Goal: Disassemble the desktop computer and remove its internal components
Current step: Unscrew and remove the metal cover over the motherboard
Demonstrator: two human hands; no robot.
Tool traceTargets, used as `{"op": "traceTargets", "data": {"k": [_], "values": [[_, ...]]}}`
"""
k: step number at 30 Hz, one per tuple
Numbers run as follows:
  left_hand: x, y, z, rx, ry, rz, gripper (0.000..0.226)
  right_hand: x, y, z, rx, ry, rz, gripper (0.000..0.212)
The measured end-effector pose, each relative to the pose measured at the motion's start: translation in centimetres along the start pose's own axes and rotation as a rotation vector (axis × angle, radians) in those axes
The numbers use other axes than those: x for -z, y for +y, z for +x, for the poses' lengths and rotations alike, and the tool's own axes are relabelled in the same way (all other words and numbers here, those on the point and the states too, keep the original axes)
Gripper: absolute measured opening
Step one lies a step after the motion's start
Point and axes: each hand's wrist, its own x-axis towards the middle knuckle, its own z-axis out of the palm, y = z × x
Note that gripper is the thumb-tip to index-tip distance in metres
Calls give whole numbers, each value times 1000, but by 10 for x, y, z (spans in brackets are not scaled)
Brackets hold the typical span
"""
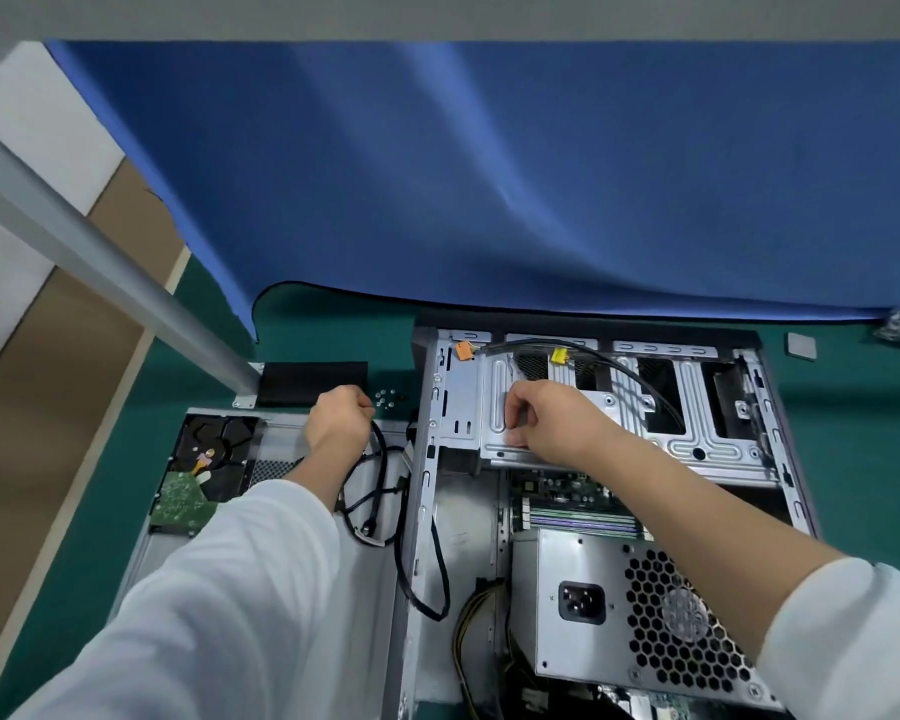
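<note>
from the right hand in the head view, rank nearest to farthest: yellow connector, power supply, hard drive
From the right hand:
1. yellow connector, just above it on the drive cage
2. power supply, below, at the near end of the case
3. hard drive, far left on the removed panel

- The computer case [593, 485] lies open on the bench [333, 324], right of centre.
- Inside it, the drive cage [619, 407] sits at the far end, the motherboard [578, 506] behind the power supply [635, 610], which is nearest the person.
- The side panel [281, 511] lies flat just left of the case, with a hard drive [204, 465] on its far left corner and loose cables [380, 491] on its right part.
- Screws [384, 398] lie beyond the panel.
</note>
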Motion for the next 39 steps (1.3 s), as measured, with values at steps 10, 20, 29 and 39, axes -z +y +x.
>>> {"op": "traceTargets", "data": {"k": [10,20,29,39], "values": [[2,-8,7,-27,-14,2,15,-1,2,-1,-14,-13,-4,21],[49,-9,-48,-233,106,-387,10,2,-1,-12,-3,28,128,25],[64,46,-158,-439,-67,-453,11,36,1,-99,145,34,359,12],[1,99,-241,-746,-52,-172,21,29,49,-188,167,212,705,20]]}}
